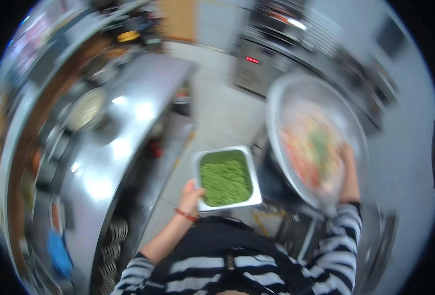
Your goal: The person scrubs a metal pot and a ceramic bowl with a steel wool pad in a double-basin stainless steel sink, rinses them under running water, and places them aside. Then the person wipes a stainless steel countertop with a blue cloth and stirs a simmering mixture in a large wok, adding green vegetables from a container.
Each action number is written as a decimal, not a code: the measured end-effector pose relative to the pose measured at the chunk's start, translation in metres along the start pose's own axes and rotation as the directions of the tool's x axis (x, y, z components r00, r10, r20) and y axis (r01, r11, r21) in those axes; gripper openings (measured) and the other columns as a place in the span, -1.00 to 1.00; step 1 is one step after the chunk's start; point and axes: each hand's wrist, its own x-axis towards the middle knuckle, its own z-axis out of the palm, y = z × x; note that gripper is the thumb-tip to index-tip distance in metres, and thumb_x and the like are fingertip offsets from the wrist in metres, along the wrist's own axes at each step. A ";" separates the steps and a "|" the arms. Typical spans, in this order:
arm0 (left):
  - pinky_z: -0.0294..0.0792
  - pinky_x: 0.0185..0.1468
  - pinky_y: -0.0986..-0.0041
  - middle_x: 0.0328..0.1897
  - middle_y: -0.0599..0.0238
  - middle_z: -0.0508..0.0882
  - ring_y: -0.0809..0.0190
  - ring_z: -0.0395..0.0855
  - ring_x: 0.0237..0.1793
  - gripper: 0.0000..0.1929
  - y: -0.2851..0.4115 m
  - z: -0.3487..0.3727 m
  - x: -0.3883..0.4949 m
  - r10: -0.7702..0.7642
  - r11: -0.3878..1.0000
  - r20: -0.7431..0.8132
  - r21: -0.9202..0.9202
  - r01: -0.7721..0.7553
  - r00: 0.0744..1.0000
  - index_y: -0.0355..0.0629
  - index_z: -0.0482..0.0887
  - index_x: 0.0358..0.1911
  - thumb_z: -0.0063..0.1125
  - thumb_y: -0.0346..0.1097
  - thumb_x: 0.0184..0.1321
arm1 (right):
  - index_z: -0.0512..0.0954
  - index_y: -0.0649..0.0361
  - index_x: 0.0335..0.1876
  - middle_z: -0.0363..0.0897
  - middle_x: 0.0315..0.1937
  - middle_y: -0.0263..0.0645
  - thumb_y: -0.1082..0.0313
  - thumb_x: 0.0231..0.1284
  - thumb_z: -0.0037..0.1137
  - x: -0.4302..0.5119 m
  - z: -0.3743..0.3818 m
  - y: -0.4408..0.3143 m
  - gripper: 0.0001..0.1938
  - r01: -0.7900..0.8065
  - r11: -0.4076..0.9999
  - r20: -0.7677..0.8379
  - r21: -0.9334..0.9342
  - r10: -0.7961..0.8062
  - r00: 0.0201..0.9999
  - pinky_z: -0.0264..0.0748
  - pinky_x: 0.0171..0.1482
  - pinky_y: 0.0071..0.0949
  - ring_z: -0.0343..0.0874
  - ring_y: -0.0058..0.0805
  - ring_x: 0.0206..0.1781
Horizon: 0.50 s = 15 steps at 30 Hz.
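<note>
My left hand, with a red band at the wrist, grips the near left rim of a square steel food pan. Finely chopped greens fill much of the pan. To the right stands a large metal mixing bowl, with red, yellowish and pale food pieces inside. A patch of green lies on top of them. My right hand reaches into this bowl over the food. Blur hides its fingers, so I cannot tell whether they hold anything.
A long steel counter runs along the left, bearing a round container of pale yellow contents and a blue cloth-like item. Stacked dishes sit beneath it. Steel kitchen equipment with a red display stands beyond the bowl. Tiled floor lies between.
</note>
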 end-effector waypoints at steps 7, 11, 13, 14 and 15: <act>0.31 -0.30 0.59 -0.43 0.37 0.50 0.42 0.43 -0.40 -0.77 0.020 -0.046 -0.016 0.068 0.997 -0.126 0.039 -0.064 0.990 -0.28 0.46 -0.33 -0.08 -0.58 -0.16 | 0.32 0.40 -0.07 0.40 -0.16 0.12 0.26 0.08 -0.12 -0.025 0.020 0.029 -0.62 0.001 0.989 0.070 0.149 -0.011 0.997 0.29 -0.04 -0.26 0.37 -0.06 -0.05; 0.30 -0.36 0.60 -0.47 0.39 0.50 0.43 0.42 -0.46 -0.79 0.063 -0.118 -0.020 0.253 0.963 -0.377 0.010 -0.269 0.891 -0.28 0.46 -0.38 -0.09 -0.60 -0.18 | 0.46 0.37 -0.47 0.47 -0.48 0.02 0.32 0.02 -0.11 -0.019 -0.005 -0.004 -0.77 -0.157 0.987 0.121 -0.015 0.158 0.980 0.41 -0.41 -0.25 0.51 -0.17 -0.39; 0.30 -0.38 0.61 -0.48 0.40 0.50 0.44 0.42 -0.47 -0.77 0.075 -0.148 -0.019 0.356 0.914 -0.497 0.009 -0.405 0.792 -0.27 0.46 -0.40 -0.10 -0.64 -0.21 | 0.45 0.35 -0.48 0.46 -0.56 -0.01 0.39 -0.03 -0.09 -0.030 -0.029 -0.026 -0.84 -0.102 0.992 0.015 -0.075 0.104 0.994 0.41 -0.41 -0.31 0.50 -0.20 -0.44; 0.30 -0.37 0.61 -0.49 0.40 0.50 0.44 0.42 -0.47 -0.78 0.080 -0.164 -0.018 0.374 0.890 -0.535 -0.022 -0.455 0.757 -0.27 0.46 -0.42 -0.09 -0.64 -0.22 | 0.43 0.36 -0.37 0.44 -0.41 0.01 0.36 0.01 -0.11 -0.036 -0.044 -0.039 -0.80 -0.115 0.990 0.092 -0.082 0.122 0.988 0.42 -0.34 -0.29 0.48 -0.16 -0.35; 0.29 -0.36 0.61 -0.49 0.39 0.50 0.44 0.42 -0.47 -0.79 0.085 -0.181 -0.016 0.414 0.862 -0.583 0.005 -0.507 0.698 -0.27 0.46 -0.42 -0.09 -0.64 -0.22 | 0.41 0.37 -0.25 0.42 -0.27 0.04 0.33 0.05 -0.12 -0.041 -0.059 -0.051 -0.76 -0.121 0.988 0.169 -0.092 0.135 0.976 0.43 -0.26 -0.27 0.47 -0.12 -0.26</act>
